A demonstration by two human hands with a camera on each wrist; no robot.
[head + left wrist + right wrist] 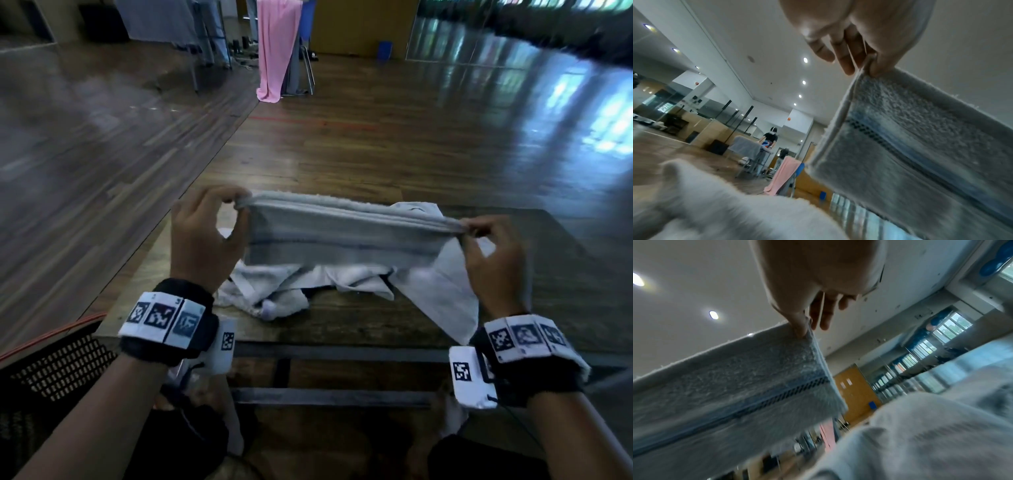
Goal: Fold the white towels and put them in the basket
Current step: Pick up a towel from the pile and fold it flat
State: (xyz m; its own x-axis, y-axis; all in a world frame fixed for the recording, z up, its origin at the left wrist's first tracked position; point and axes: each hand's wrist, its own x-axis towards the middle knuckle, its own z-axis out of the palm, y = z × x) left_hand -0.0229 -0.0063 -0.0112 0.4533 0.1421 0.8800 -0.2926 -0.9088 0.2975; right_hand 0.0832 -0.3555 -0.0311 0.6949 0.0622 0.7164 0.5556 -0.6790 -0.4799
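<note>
A white towel (342,236) with a blue stripe hangs folded in the air above the table, stretched between both hands. My left hand (236,205) pinches its upper left corner, and my right hand (467,230) pinches the upper right corner. The left wrist view shows the left hand (869,68) nipping the towel (920,146) edge between thumb and finger. The right hand (805,329) holds the towel (725,382) the same way in the right wrist view. Below lies a crumpled heap of white towels (291,291) on the table. A black mesh basket (51,366) sits low at the left.
The wooden table (376,325) has a front edge near my body. A pink cloth (274,51) hangs on a rack across the wooden floor. Another person (770,136) stands far off at a table. An orange cable (51,332) runs beside the basket.
</note>
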